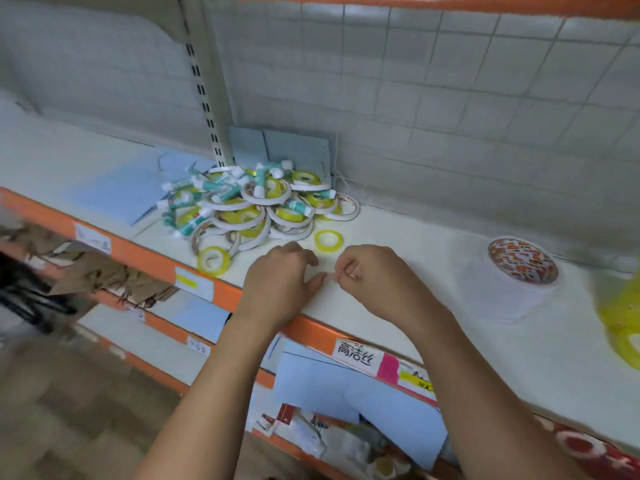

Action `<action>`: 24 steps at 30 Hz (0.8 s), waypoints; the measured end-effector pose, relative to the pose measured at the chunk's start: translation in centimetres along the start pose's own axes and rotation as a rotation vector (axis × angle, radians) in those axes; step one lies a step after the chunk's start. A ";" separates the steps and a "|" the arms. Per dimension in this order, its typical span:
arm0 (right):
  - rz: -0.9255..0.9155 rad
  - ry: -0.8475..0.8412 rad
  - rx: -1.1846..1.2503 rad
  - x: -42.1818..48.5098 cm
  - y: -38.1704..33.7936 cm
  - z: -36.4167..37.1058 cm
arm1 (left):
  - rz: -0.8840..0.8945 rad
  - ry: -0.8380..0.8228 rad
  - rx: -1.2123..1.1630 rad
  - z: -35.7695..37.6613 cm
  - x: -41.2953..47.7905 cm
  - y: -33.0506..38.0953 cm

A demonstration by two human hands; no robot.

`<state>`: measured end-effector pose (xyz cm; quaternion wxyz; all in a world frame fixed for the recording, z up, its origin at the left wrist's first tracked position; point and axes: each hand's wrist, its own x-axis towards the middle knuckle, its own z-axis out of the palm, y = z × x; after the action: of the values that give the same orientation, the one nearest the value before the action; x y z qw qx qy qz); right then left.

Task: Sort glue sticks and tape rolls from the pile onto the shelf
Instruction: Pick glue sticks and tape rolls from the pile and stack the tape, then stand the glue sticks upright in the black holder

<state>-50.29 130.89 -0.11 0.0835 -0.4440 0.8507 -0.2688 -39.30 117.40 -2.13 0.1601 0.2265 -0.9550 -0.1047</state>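
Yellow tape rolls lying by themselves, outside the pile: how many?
2 rolls: one by the pile's front left, near the shelf edge; one beyond the right hand. The pile and the blurred yellow mass far right may hold more.

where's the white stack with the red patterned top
Head view: the white stack stands on the shelf, right of the right hand, far from the mixed pile.

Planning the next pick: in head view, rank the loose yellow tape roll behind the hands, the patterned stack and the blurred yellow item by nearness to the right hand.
1. Loose yellow tape roll, just behind the right hand.
2. Patterned stack, farther right.
3. Blurred yellow item, far right edge.
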 end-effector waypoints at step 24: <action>-0.017 0.225 0.040 15.6 -11.3 5.1 | 0.066 0.162 -0.113 -6.5 6.4 -15.0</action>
<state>-49.57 111.25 3.13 -0.0062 -0.4165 0.8453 -0.3347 -36.44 100.46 1.50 0.2528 0.1931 -0.9384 -0.1346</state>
